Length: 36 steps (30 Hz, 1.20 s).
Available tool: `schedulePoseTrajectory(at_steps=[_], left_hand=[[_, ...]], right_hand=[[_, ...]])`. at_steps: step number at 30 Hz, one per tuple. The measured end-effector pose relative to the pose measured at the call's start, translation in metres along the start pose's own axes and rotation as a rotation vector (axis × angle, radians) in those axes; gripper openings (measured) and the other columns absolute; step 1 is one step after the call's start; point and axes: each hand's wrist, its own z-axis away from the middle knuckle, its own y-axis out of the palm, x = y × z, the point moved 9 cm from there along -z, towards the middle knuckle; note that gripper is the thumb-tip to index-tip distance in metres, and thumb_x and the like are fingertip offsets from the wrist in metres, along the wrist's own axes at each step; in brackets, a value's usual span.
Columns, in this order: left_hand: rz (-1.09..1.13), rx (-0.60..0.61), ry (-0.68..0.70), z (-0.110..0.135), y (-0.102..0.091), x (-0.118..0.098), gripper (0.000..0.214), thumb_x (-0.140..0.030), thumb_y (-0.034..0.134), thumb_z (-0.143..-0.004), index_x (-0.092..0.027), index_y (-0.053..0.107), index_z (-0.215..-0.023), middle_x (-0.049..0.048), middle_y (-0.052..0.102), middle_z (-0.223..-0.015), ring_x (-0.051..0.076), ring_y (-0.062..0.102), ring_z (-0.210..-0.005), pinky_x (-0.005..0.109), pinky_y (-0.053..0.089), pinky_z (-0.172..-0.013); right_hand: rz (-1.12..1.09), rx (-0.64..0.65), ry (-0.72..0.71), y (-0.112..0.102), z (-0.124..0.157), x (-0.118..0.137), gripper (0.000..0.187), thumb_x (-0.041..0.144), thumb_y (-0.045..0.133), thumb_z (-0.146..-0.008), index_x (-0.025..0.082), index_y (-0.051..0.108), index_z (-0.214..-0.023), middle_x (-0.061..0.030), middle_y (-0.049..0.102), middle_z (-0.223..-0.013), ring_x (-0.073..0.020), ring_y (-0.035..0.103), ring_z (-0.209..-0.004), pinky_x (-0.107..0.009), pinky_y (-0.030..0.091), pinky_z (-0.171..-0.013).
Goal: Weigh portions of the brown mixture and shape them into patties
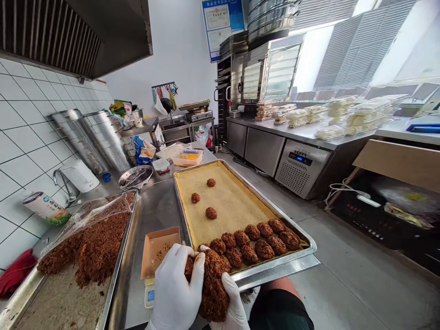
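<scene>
Closest to the lens was a big clump of brown mix (pixel 215 300), squeezed between the left hand (pixel 176 284) and the right hand (pixel 233 302), both in white gloves. Left thumb pressed on the upper part, right thumb sat against the side, so yeah, the fingers on both were clamped on that clump, though most of them were tucked out of sight. It was all right by the near left corner of a metal tray (pixel 310 250) lined with a yellow mesh mat (pixel 237 197). Two snug rows of brown balls (pixel 264 250) ran along the tray's near end, and three smaller balls (pixel 211 213) sat spread out farther up. Just left of that, an open cardboard box (pixel 153 238) with crumbs inside rested on a little scale (pixel 150 295), on a steel tabletop (pixel 151 206). Further left, a second tray (pixel 51 302) held a heap of loose mix (pixel 99 247), partly under crinkly plastic wrap (pixel 89 211).
</scene>
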Motion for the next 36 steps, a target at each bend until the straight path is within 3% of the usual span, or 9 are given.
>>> schedulePoseTrajectory(at_steps=[7, 12, 17, 22, 24, 27, 31, 34, 36], left_hand=[[0.204, -0.099, -0.264, 0.002, 0.003, 0.038, 0.037, -0.043, 0.068, -0.087, -0.022, 0.047, -0.065, -0.006, 0.046, -0.059, 0.011, 0.047, -0.054, 0.022, 0.039, -0.054], [0.561, -0.146, -0.467, -0.008, -0.013, 0.088, 0.029, -0.05, 0.058, -0.092, -0.021, 0.06, -0.09, -0.0041, 0.056, -0.069, 0.013, 0.053, -0.057, 0.022, 0.042, -0.052], [0.168, 0.022, -0.267, -0.034, -0.022, 0.114, 0.029, -0.046, 0.053, -0.092, -0.02, 0.068, -0.09, 0.0075, 0.066, -0.1, 0.025, 0.064, -0.097, 0.037, 0.052, -0.089], [0.021, 0.089, -0.268, -0.036, -0.007, 0.137, 0.023, -0.039, 0.062, -0.084, -0.021, 0.072, -0.096, 0.0073, 0.065, -0.101, 0.026, 0.067, -0.09, 0.043, 0.051, -0.091], [-0.002, 0.099, -0.267, -0.035, -0.011, 0.141, 0.025, -0.038, 0.061, -0.084, -0.022, 0.073, -0.099, 0.0076, 0.067, -0.106, 0.026, 0.068, -0.093, 0.042, 0.05, -0.094], [-0.031, 0.039, -0.309, -0.03, -0.037, 0.145, 0.027, -0.041, 0.054, -0.09, -0.024, 0.072, -0.1, 0.0065, 0.072, -0.108, 0.026, 0.067, -0.1, 0.038, 0.049, -0.094], [-0.059, -0.065, -0.458, -0.007, -0.067, 0.141, 0.033, -0.054, 0.057, -0.091, -0.024, 0.071, -0.086, 0.0008, 0.073, -0.081, 0.021, 0.065, -0.075, 0.028, 0.049, -0.072], [0.105, 0.007, -0.382, 0.007, -0.053, 0.11, 0.035, -0.053, 0.056, -0.094, -0.022, 0.069, -0.082, -0.0011, 0.065, -0.068, 0.017, 0.061, -0.064, 0.024, 0.048, -0.062], [0.223, 0.08, -0.271, 0.013, -0.035, 0.081, 0.027, -0.044, 0.054, -0.097, -0.023, 0.069, -0.09, 0.0008, 0.069, -0.077, 0.018, 0.065, -0.072, 0.025, 0.053, -0.068]], right_hand=[[-0.185, 0.037, 0.272, 0.0, 0.005, -0.023, 0.038, 0.046, 0.081, -0.073, 0.023, 0.078, -0.103, -0.0103, 0.08, -0.107, -0.0327, 0.065, -0.12, -0.055, 0.045, -0.108], [-0.184, 0.137, 0.29, 0.006, 0.0, -0.01, 0.06, 0.057, 0.077, -0.073, 0.022, 0.07, -0.121, -0.0134, 0.077, -0.114, -0.0311, 0.071, -0.103, -0.05, 0.055, -0.091], [-0.211, 0.129, 0.263, -0.001, -0.008, 0.001, 0.055, 0.058, 0.069, -0.081, 0.021, 0.07, -0.122, -0.0144, 0.076, -0.117, -0.0273, 0.071, -0.1, -0.043, 0.056, -0.086], [-0.242, 0.125, 0.27, -0.001, -0.009, 0.003, 0.056, 0.062, 0.063, -0.084, 0.019, 0.071, -0.119, -0.015, 0.076, -0.115, -0.0266, 0.07, -0.101, -0.043, 0.054, -0.09], [-0.258, 0.117, 0.268, 0.002, -0.009, 0.006, 0.056, 0.063, 0.061, -0.086, 0.018, 0.071, -0.119, -0.0145, 0.076, -0.114, -0.0257, 0.07, -0.101, -0.041, 0.054, -0.089], [-0.264, 0.095, 0.253, 0.002, -0.008, 0.01, 0.056, 0.062, 0.058, -0.089, 0.017, 0.07, -0.121, -0.0143, 0.076, -0.112, -0.0254, 0.07, -0.1, -0.041, 0.055, -0.087], [-0.256, 0.086, 0.253, 0.0, -0.011, 0.009, 0.053, 0.059, 0.056, -0.09, 0.018, 0.07, -0.121, -0.0152, 0.075, -0.115, -0.029, 0.07, -0.1, -0.047, 0.055, -0.087], [-0.244, 0.077, 0.261, -0.001, -0.013, 0.003, 0.053, 0.06, 0.055, -0.09, 0.02, 0.071, -0.12, -0.0149, 0.076, -0.116, -0.0296, 0.071, -0.1, -0.053, 0.053, -0.094], [-0.229, 0.059, 0.259, -0.003, -0.014, -0.001, 0.051, 0.059, 0.056, -0.09, 0.021, 0.072, -0.119, -0.0143, 0.077, -0.116, -0.0291, 0.071, -0.103, -0.055, 0.05, -0.099]])
